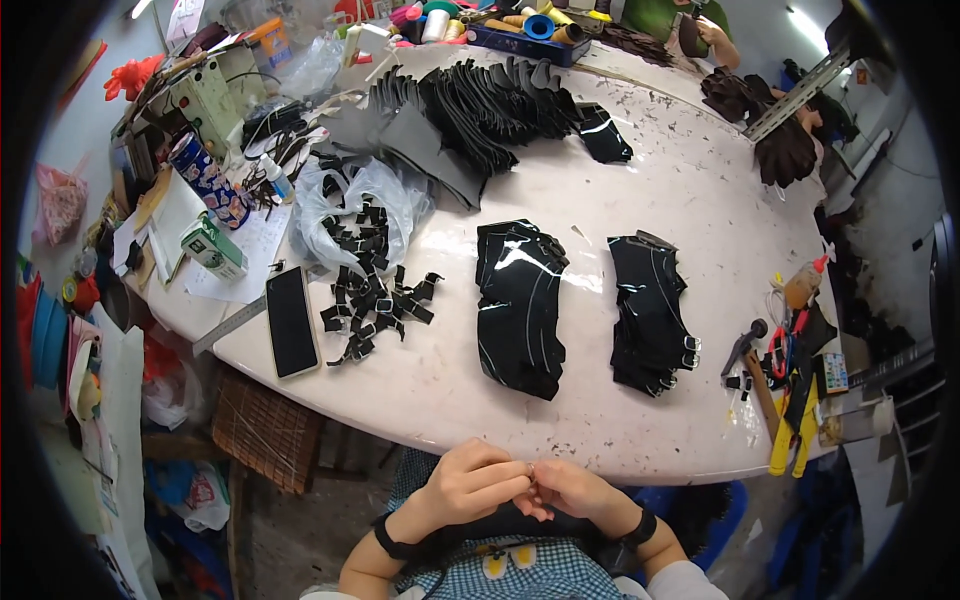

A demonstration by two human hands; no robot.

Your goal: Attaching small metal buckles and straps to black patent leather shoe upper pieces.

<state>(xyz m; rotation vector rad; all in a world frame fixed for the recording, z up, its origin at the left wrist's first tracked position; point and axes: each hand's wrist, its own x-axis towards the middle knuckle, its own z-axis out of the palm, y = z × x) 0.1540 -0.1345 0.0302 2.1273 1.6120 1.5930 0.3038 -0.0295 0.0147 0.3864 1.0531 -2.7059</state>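
My left hand (475,482) and my right hand (572,488) meet just off the table's front edge, above my lap. Their fingers are closed and pressed together at the tips; whatever they pinch is too small to make out. Beyond them lie two stacks of shiny black cut pieces, a larger left stack (520,325) and a right stack (640,310) with metal buckles along its lower right edge. To the left, short black buckle straps (375,312) spill out of a clear plastic bag (408,215).
A black-screened phone (291,325) and a metal ruler (232,322) lie at the left edge. A hammer (758,375) and yellow-handled tool (795,440) sit at the right. Dark layered pieces (470,115) and thread spools (436,25) fill the back; another person's hand (718,42) shows there.
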